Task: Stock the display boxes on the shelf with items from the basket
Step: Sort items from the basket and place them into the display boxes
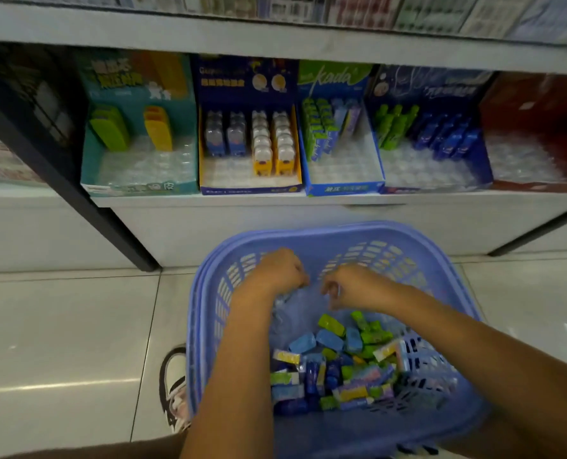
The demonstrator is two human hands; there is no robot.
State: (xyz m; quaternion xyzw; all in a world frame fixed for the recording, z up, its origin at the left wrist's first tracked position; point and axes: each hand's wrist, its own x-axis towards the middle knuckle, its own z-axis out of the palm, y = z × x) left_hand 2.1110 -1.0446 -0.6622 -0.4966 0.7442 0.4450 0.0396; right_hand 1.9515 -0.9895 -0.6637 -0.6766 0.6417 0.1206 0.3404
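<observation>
Both hands are down inside a blue plastic basket (308, 228) that sits on the tiled floor (60, 326) in front of a shop shelf (308, 202). Left hand (275, 271) and right hand (353, 286) are close together near the far wall of the basket, fingers curled in. A bit of clear wrapping (283, 306) shows just under the left one, but blur hides whether either hand actually holds it, so I cannot tell.

Small packets (341, 362) in green, blue and yellow lie heaped in the near half of the basket (apart from the hands). On the shelf, five display boxes (249, 190) stand side by side, four of them with stock at the back and all with bare slots in front.

To do this step well, I would gather one colour at a time, match it to its box, and stand each packet upright in the front slots.
</observation>
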